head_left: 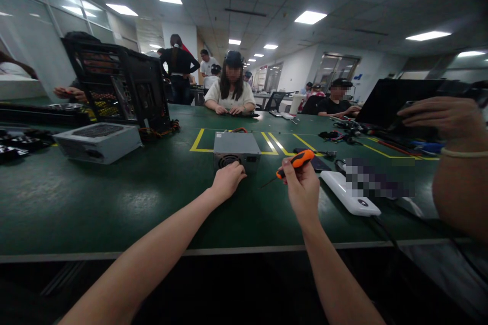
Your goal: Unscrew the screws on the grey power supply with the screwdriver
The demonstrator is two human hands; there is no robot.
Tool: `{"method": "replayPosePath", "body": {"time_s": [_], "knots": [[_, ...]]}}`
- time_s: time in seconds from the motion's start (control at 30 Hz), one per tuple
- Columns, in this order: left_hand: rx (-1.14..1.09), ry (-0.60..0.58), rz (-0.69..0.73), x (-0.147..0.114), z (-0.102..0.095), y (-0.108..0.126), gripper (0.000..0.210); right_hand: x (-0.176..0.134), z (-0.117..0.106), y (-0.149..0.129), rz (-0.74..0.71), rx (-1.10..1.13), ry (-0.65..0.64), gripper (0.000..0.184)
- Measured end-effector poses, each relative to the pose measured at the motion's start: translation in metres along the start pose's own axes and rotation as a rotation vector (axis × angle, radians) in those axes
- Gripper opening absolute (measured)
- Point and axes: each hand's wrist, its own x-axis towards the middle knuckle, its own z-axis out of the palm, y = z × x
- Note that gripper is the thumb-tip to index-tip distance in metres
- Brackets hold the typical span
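A grey power supply unit (236, 147) sits on the green table (95, 203) in front of me, its fan grille facing me. My left hand (227, 181) rests against its near face, fingers curled at the grille. My right hand (302, 185) is closed around an orange-handled screwdriver (295, 161), whose thin shaft points down and left toward the table, apart from the unit.
A second power supply (98, 142) and an open black computer case (118, 86) stand at the left. A white power bank (348, 194) lies right of my hand. A co-worker's arm (457, 162) reaches in at the right. Other people sit across the table.
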Motion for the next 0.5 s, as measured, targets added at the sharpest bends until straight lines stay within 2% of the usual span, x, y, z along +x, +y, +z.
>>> {"method": "replayPosePath", "body": {"time_s": [0.1,0.17,0.27,0.37,0.5], "knots": [[-0.329,0.078,-0.073,-0.001,-0.006,0.002,0.011,0.020,0.015,-0.018,-0.148,-0.006,0.111,0.027],[-0.548,0.067,-0.123,-0.002,-0.010,0.005,0.009,0.030,0.028,-0.029,-0.240,0.023,0.180,0.025],[-0.831,0.029,-0.165,-0.003,-0.013,0.010,0.009,0.035,0.046,-0.032,-0.285,0.020,0.189,0.025],[-0.998,0.007,-0.151,-0.004,-0.014,0.012,0.008,0.029,0.055,-0.019,-0.285,-0.033,0.201,0.026],[-1.066,-0.016,-0.149,-0.003,-0.012,0.009,0.009,0.025,0.053,-0.004,-0.258,-0.048,0.266,0.027]]}}
